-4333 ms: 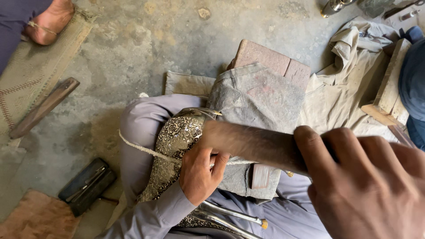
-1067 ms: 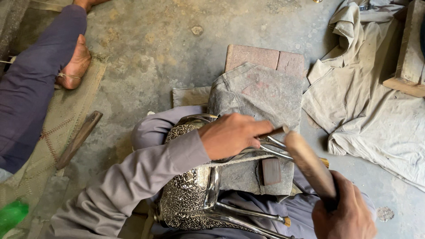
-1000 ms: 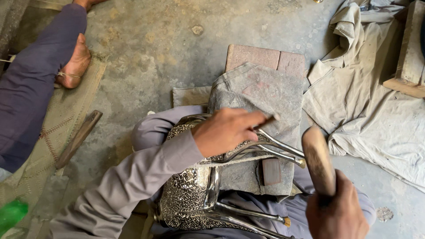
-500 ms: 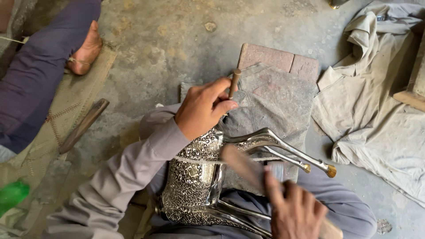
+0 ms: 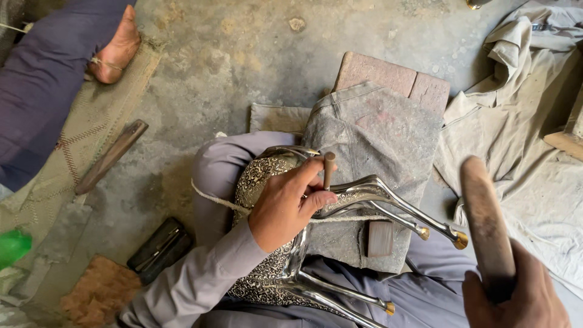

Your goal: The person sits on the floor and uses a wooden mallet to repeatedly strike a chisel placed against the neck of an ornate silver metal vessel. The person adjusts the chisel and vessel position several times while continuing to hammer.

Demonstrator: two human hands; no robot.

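Punch (image 5: pixel 328 169) now lower in left hand (image 5: pixel 285 203), on metalwork; mallet (image 5: pixel 486 225) raised again in right-hand (image 5: pixel 516 300) grip

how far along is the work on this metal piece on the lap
Done: much of the ornate metal piece already carries a dense engraved pattern. In hand: the left hand sets a small punch against it, and the right hand holds a wooden mallet raised, not touching. Left: the smooth legs show no pattern.

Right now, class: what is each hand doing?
Left hand: closed, pinching a small punch against the metal stand.
Right hand: closed around a wooden mallet.
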